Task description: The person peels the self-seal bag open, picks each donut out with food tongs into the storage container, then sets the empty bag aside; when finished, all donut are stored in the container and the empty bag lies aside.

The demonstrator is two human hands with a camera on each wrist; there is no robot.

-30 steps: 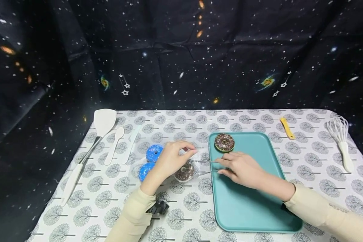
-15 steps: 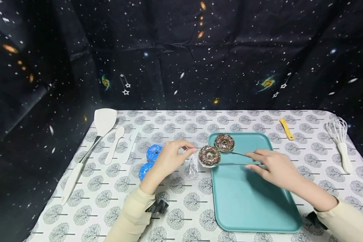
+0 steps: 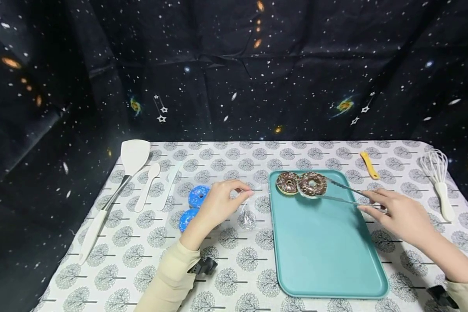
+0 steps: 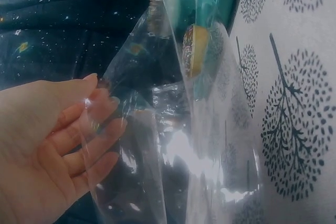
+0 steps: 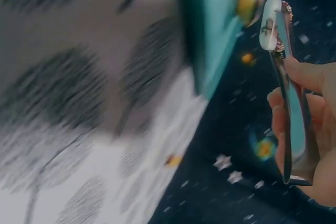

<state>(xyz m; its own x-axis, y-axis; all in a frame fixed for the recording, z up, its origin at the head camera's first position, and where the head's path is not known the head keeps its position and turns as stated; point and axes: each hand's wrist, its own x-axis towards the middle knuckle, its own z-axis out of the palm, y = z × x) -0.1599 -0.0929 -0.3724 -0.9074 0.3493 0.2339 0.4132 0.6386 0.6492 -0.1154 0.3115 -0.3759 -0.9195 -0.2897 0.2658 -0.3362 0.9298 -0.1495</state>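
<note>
1. Here, the right hand (image 3: 403, 216) squeezes metal tongs (image 3: 349, 195) that pinch a chocolate donut (image 3: 313, 184) over the far left corner of the teal tray (image 3: 327, 260).
2. It touches a second donut (image 3: 287, 183).
3. The left hand (image 3: 218, 206) pinches a clear bag (image 3: 246, 214) beside the tray's left edge.

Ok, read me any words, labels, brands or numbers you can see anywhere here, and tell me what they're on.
None: no readable text in any view.
Tablecloth: tree pattern only.
Backdrop: stars and galaxies only.
Bag: clear, no print visible.
Tray, tongs, doughnuts: no markings visible.
</note>
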